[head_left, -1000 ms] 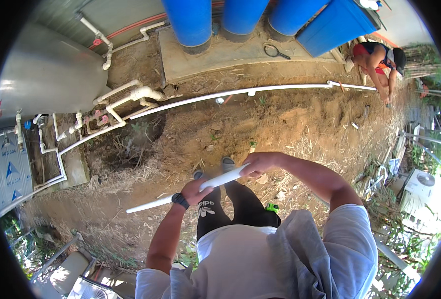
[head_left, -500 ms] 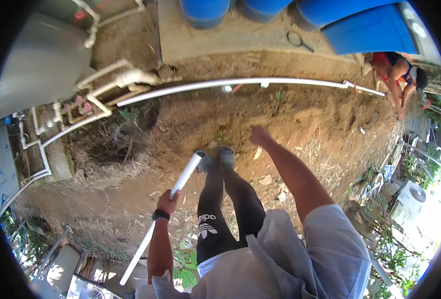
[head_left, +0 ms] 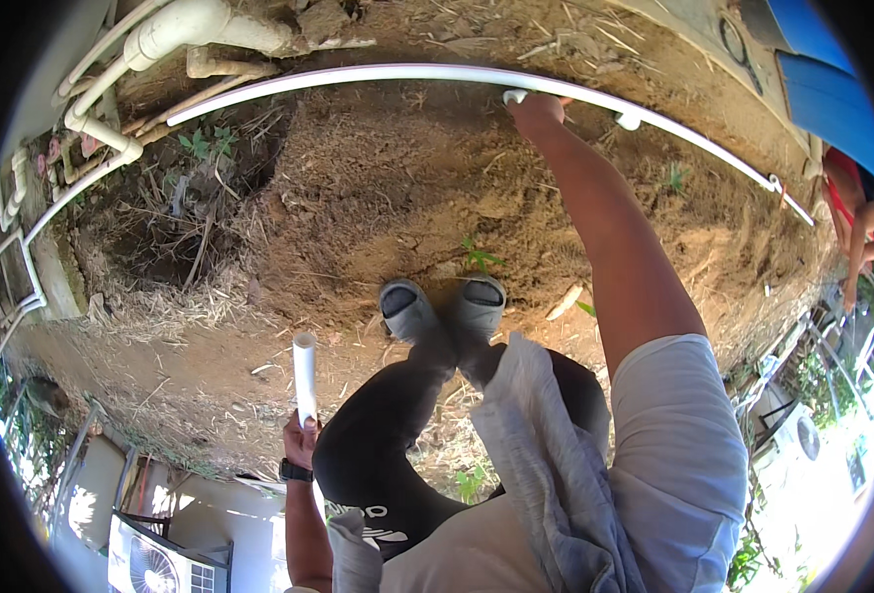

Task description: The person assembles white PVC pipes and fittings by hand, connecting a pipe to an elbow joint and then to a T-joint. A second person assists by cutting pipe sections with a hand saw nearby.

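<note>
The left hand (head_left: pixel 301 437) is gripping a short white plastic pipe section (head_left: pixel 305 377), holding it upright beside the left knee. The right hand (head_left: pixel 537 112) is reaching forward, touching the long white plastic pipe (head_left: pixel 378 76) lying across the brown dirt bank (head_left: pixel 378 188); whether it is gripping cannot be determined

Two white plastic pipes, one held and one lying on the soil.

The short white plastic pipe piece (head_left: pixel 305 378) stands nearly upright in the lower left of the frame, its open round end uppermost and its lower part gripped in the left hand (head_left: pixel 302 440). The long white plastic pipe (head_left: pixel 378 77) lies on the brown soil along the top of the frame, bowed from upper left to right edge, with the right hand (head_left: pixel 537 112) touching it at a small white fitting (head_left: pixel 514 96) near the top centre.
</note>
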Tool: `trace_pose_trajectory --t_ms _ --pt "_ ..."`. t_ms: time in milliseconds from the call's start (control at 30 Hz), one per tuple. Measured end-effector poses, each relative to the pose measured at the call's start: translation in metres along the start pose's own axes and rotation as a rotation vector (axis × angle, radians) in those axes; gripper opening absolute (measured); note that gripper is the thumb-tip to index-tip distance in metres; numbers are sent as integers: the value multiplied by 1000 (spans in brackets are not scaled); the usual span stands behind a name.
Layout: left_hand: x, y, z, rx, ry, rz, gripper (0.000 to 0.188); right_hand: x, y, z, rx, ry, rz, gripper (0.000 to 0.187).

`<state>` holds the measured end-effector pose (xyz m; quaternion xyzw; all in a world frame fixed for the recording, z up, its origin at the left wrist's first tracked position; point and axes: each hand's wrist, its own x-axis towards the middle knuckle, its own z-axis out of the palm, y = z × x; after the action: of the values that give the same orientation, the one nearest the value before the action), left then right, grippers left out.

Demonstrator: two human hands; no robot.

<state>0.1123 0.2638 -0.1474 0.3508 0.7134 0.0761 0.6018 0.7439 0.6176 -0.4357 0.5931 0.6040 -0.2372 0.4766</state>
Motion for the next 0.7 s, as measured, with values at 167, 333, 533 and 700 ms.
trace_pose_trajectory --t_ms 167,333,533,700 --pt "-17 -45 25 -339 -25 -180 35 3 -14 -6 -66 -36 -8 49" --pt "-24 -8 26 -303 -100 -118 32 -36 6 -16 -113 188 -213 23" --pt "-31 46 -1 41 -62 -90 58 -138 16 -27 597 572 -96 24" --pt "-60 127 -14 -33 -107 -143 49 -285 38 -32 1897 153 -71 29"
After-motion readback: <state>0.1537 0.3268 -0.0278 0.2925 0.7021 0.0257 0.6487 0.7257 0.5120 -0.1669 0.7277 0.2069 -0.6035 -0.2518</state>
